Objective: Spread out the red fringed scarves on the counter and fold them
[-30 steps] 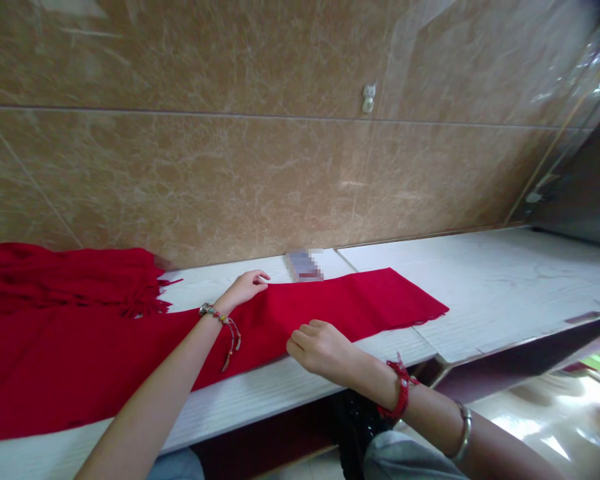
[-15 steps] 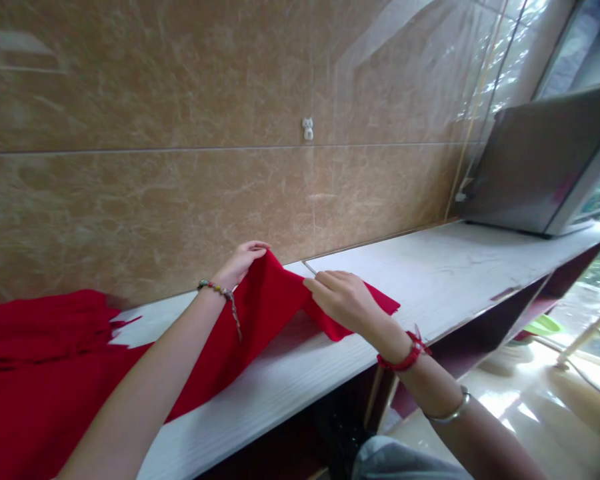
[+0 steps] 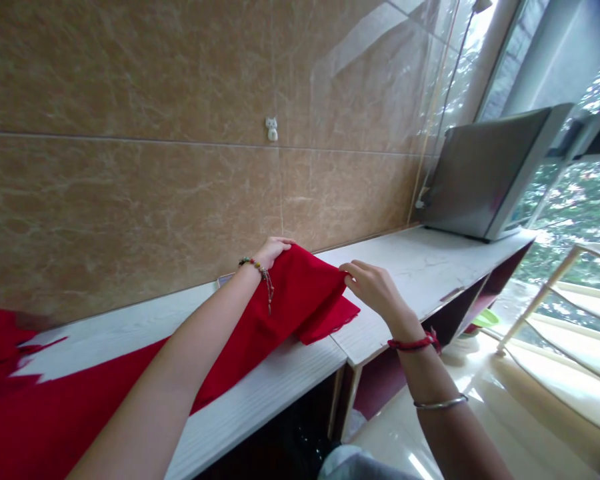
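Note:
A long red cloth (image 3: pixel 290 293) runs from the lower left along a white shelf top (image 3: pixel 260 383), its right end lifted off the surface. My left hand (image 3: pixel 275 250), with a beaded bracelet at the wrist, pinches the cloth's upper edge close to the wall. On the right, my right hand (image 3: pixel 373 283) grips a corner of it between thumb and fingers. Between the hands the fabric is spread and slopes toward me, with a folded part hanging below to the shelf. At the far left lies bunched red fabric with a ragged, fringe-like edge.
Behind the shelf rises a brown tiled wall (image 3: pixel 130 220) with a small white cat-shaped hook (image 3: pixel 271 129). A grey boxy appliance (image 3: pixel 485 177) stands at the shelf's far right end. Open compartments lie underneath. A wooden-framed rack (image 3: pixel 535 300) and a green basin (image 3: pixel 485 318) are on the right.
My view has turned right. Both hands still hold the cloth and have shifted right along the shelf; the fabric between them is spread wider and flatter.

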### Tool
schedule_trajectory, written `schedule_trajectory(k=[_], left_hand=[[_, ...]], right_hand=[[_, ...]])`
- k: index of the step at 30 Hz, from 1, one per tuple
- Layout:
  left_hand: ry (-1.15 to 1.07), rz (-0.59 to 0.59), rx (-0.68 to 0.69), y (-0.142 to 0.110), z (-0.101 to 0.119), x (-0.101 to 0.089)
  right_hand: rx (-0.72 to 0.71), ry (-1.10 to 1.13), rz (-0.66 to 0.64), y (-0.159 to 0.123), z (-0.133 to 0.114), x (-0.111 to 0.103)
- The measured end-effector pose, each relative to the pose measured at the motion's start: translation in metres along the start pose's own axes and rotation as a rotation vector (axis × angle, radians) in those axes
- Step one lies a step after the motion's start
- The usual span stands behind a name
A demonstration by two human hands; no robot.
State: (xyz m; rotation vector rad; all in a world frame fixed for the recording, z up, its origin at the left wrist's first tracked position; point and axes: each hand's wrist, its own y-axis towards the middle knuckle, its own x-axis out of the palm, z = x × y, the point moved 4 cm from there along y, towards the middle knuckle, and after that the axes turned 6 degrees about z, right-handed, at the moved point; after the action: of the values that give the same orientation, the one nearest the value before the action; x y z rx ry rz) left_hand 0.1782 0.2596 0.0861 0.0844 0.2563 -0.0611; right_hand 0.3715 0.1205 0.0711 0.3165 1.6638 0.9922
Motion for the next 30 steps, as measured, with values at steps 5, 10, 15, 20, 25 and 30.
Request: schedule_trajectory(k=[5,10,15,20,25,30], left_hand=[[0.146,-0.078,-0.031,0.016,-0.028,0.035],[0.301,-0.145,-0.042,0.024,-0.065,0.056],[0.457,-0.147,0.046,0.024,-0.089,0.063],[0.553,-0.099,0.21,0.03,-0.08,0.063],[0.668,-0.079,0.31,0.028,-0.071,0.068],[0.822,-0.076,0.342,0.001,-0.081,0.078]], right_hand=[[0.049,0.048,-0.173,-0.015,0.032,0.03],[0.072,0.097,-0.363,-0.027,0.046,0.052],[0.085,0.146,-0.456,-0.031,0.049,0.064],[0.106,0.163,-0.482,-0.028,0.046,0.058],[0.105,0.153,-0.443,-0.022,0.045,0.045],[0.129,0.071,-0.642,-0.026,0.048,0.065]])
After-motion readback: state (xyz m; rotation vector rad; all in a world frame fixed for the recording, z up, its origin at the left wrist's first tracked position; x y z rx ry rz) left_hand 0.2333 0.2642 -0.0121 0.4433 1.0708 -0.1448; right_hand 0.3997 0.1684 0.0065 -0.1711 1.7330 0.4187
